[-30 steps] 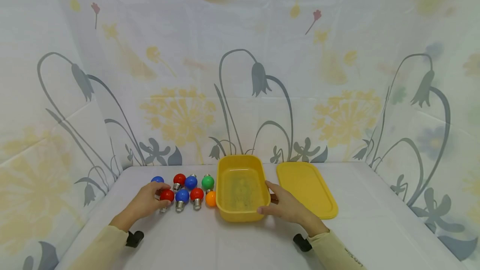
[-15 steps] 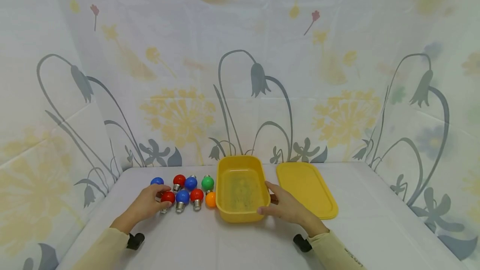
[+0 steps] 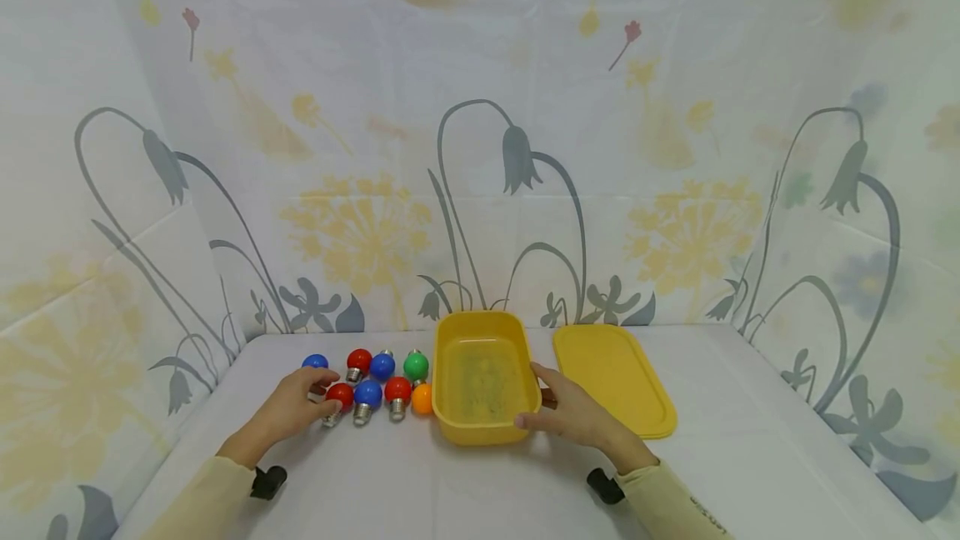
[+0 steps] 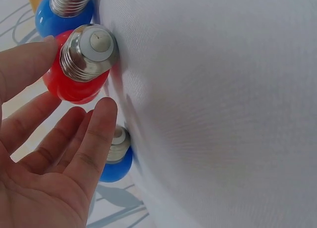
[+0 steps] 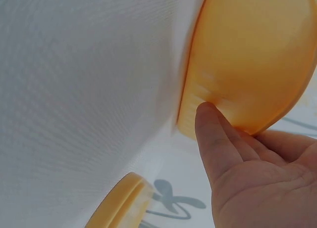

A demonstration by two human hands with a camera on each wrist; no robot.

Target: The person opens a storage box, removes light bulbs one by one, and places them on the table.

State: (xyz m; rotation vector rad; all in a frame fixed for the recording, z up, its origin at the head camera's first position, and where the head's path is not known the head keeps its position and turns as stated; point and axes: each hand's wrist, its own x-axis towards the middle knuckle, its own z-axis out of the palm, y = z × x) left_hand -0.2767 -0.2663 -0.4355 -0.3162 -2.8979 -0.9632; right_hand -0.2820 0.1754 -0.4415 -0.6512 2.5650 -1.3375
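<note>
My left hand [image 3: 288, 402] is at the left end of the front row of light bulbs, its thumb and fingertips against a red bulb [image 3: 341, 395]. The left wrist view shows the thumb touching that red bulb [image 4: 74, 89], the other fingers loosely extended beside it. A blue bulb [image 3: 368, 394], another red bulb [image 3: 397, 391] and an orange bulb [image 3: 422, 399] continue the row rightward. The orange one sits beside a yellow plastic box [image 3: 483, 435]. At the box's right side is my right hand [image 3: 566, 411], with nearly straight fingers against the wall [image 5: 237, 65] and thumb near the rim.
Behind lie a blue bulb [image 3: 315, 361], a red bulb [image 3: 359, 359], a second blue bulb [image 3: 382, 367] and a green bulb [image 3: 416, 366]. A flat yellow lid [image 3: 615, 377] rests on the white-covered table [image 3: 450, 498], right of the box. A flowered cloth [image 3: 480, 65] hangs behind.
The front red bulb at my left hand has shifted slightly right, and its blue and red neighbours have moved a little the same way. My right hand and the box stay put.
</note>
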